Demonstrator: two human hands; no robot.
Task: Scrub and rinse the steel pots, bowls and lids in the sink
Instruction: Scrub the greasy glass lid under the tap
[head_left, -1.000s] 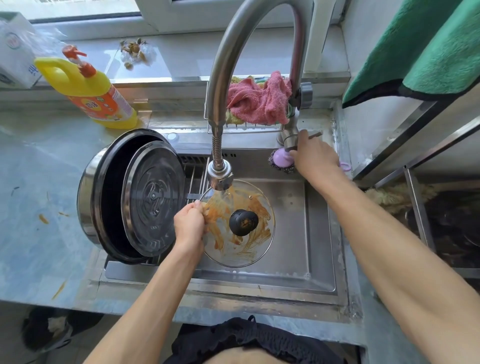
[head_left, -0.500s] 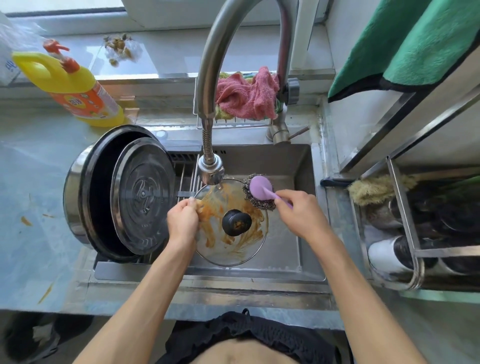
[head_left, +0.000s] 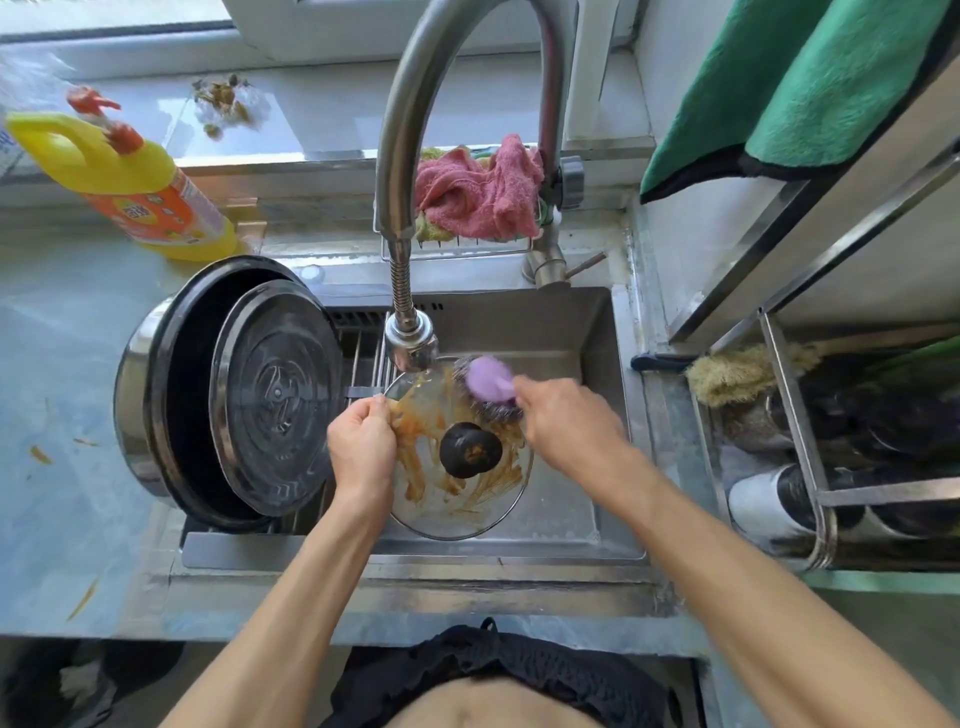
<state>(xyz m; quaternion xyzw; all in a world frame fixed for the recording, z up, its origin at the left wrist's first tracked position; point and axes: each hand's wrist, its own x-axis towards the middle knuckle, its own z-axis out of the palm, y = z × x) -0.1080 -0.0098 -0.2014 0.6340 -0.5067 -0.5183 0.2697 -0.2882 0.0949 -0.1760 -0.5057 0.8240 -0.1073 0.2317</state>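
Observation:
A glass lid (head_left: 457, 499) with a black knob (head_left: 470, 449) and orange sauce streaks sits tilted in the steel sink (head_left: 597, 332), under the tap head (head_left: 410, 343). My left hand (head_left: 361, 452) pinches the lid's left rim. My right hand (head_left: 569, 426) grips the purple-handled steel-wool scrubber (head_left: 488, 384), whose wire pad presses on the lid's far right part. A large black-lined steel pot (head_left: 156, 395) lies on its side on the drain rack at the sink's left, with a round dark metal lid (head_left: 275, 397) leaning in its mouth.
A yellow detergent bottle (head_left: 130, 187) stands at the back left of the counter. A pink cloth (head_left: 478, 192) lies in a wire basket behind the curved tap (head_left: 415, 104). A green towel (head_left: 800, 88) hangs top right above a steel rack (head_left: 795, 415) holding a brush and cups.
My right hand left the tap lever, took the scrubber from the back of the sink and brought it onto the glass lid. My left hand kept its hold on the rim.

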